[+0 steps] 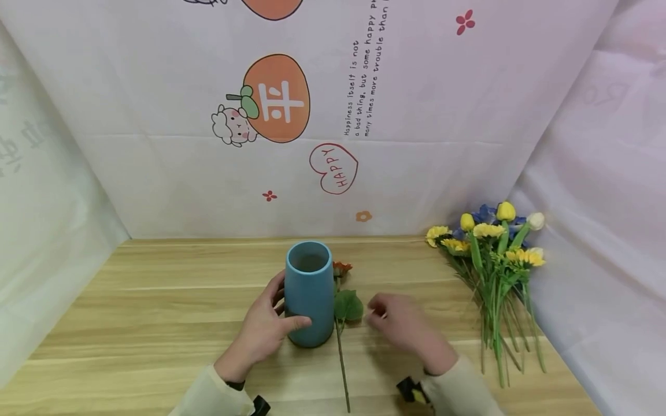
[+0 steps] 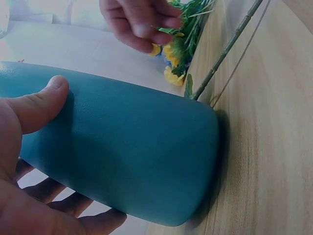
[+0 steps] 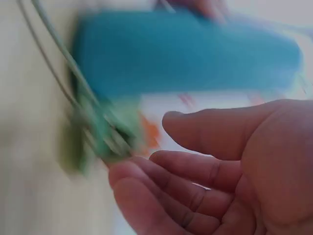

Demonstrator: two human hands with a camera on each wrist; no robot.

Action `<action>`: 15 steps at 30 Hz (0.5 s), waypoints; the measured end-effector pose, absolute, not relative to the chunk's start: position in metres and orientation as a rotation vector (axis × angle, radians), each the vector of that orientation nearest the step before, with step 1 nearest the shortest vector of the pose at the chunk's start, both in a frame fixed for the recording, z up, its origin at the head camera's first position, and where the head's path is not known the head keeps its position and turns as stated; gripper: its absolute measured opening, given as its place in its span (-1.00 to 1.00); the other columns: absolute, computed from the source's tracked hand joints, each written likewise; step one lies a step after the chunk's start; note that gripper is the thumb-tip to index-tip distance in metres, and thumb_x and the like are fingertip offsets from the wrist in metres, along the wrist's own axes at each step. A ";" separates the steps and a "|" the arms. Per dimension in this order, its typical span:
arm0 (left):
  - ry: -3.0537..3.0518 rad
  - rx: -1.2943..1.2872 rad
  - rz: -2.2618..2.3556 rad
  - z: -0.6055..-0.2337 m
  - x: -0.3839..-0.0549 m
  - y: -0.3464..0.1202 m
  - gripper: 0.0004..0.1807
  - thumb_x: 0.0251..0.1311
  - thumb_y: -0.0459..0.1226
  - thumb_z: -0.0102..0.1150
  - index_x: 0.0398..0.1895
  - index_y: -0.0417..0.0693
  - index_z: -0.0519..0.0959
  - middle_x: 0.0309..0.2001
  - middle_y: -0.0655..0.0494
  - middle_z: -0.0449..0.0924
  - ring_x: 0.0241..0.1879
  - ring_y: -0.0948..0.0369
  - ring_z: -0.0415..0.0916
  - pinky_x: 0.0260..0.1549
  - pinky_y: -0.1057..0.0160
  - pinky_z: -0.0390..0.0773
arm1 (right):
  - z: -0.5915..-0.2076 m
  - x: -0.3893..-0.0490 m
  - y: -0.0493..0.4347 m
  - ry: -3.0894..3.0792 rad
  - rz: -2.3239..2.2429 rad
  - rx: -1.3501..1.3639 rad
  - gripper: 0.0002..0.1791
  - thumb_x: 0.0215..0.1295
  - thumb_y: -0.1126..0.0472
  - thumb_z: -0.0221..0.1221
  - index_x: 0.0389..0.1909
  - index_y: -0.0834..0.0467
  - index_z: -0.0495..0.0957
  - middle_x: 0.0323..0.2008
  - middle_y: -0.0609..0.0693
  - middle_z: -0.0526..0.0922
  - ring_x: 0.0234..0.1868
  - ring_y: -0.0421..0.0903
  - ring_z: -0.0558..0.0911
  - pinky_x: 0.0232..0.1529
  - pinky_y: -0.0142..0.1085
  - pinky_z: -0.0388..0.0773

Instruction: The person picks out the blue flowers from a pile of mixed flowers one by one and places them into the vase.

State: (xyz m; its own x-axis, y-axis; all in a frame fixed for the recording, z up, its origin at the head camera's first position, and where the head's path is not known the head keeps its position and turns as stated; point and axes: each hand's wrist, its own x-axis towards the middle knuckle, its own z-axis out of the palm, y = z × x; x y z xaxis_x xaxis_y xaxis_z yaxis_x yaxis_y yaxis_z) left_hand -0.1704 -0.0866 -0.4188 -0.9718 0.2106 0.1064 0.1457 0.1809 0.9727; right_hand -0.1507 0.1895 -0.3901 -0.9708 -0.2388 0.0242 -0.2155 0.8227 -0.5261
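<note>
A blue vase [image 1: 309,300] stands upright on the wooden table, its mouth facing up. My left hand [image 1: 267,326] grips it from the left, thumb across the near side and fingers around the back. Just right of the vase lies a single stem with a green leaf [image 1: 348,305] and an orange-red flower [image 1: 341,268], the bloom partly hidden behind the vase. My right hand [image 1: 403,323] is beside the leaf with loosely bent fingers and nothing between them. In the right wrist view, blurred, the thumb and fingertips are apart, close to the leaf.
At the right side of the table [image 1: 156,300] lies a bunch of yellow, white and blue flowers [image 1: 491,254], long stems pointing toward me. White printed cloth [image 1: 416,115] hangs behind the table, with more white cloth at both sides.
</note>
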 end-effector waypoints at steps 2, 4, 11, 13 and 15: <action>2.380 0.360 1.932 -0.419 -0.171 -0.087 0.07 -0.07 -0.21 0.61 0.52 0.12 0.18 0.40 -0.02 0.28 0.36 -0.06 0.24 0.27 -0.23 0.25 | -0.378 -0.155 0.212 2.993 -0.861 -0.263 -0.72 0.37 0.16 0.26 -0.04 0.28 0.62 -0.24 0.01 0.66 -0.25 -0.05 0.63 -0.22 -0.07 0.61; 2.384 0.362 1.921 -0.419 -0.171 -0.087 0.07 -0.06 -0.22 0.61 0.52 0.12 0.17 0.39 -0.03 0.28 0.36 -0.06 0.25 0.26 -0.22 0.26 | -0.368 -0.156 0.239 3.048 -0.815 -0.157 -0.63 0.41 0.09 0.22 0.02 0.31 0.59 -0.17 0.11 0.67 -0.19 0.05 0.65 -0.17 0.01 0.60; 2.401 0.384 1.892 -0.418 -0.171 -0.091 0.07 -0.04 -0.18 0.59 0.53 0.12 0.14 0.41 -0.03 0.25 0.37 -0.05 0.23 0.26 -0.21 0.28 | -0.350 -0.159 0.341 3.056 -0.582 0.208 -0.39 0.50 -0.02 0.07 0.14 0.52 0.44 0.04 0.48 0.52 -0.05 0.43 0.54 -0.11 0.25 0.49; 2.410 0.400 1.887 -0.418 -0.171 -0.092 0.07 -0.03 -0.16 0.59 0.53 0.12 0.13 0.41 -0.02 0.25 0.37 -0.05 0.24 0.26 -0.21 0.28 | -0.350 -0.157 0.367 3.021 -0.524 0.296 -0.42 0.49 0.00 0.06 0.01 0.56 0.49 -0.06 0.51 0.54 -0.12 0.45 0.55 -0.16 0.26 0.50; 2.412 0.411 1.883 -0.417 -0.171 -0.092 0.07 -0.02 -0.16 0.58 0.53 0.12 0.13 0.41 -0.03 0.26 0.36 -0.04 0.24 0.25 -0.21 0.29 | -0.352 -0.153 0.391 2.978 -0.498 0.370 -0.45 0.48 0.02 0.04 -0.16 0.55 0.54 -0.15 0.52 0.56 -0.19 0.44 0.57 -0.19 0.26 0.50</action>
State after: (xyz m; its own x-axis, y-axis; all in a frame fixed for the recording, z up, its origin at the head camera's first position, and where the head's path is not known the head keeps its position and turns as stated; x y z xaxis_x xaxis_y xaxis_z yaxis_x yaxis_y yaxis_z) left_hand -0.1709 -0.0915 -0.4168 -0.9631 0.2408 0.1202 0.1751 0.2215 0.9593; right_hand -0.1535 0.3908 -0.3521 -0.9655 0.2212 -0.1376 0.2539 0.9171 -0.3074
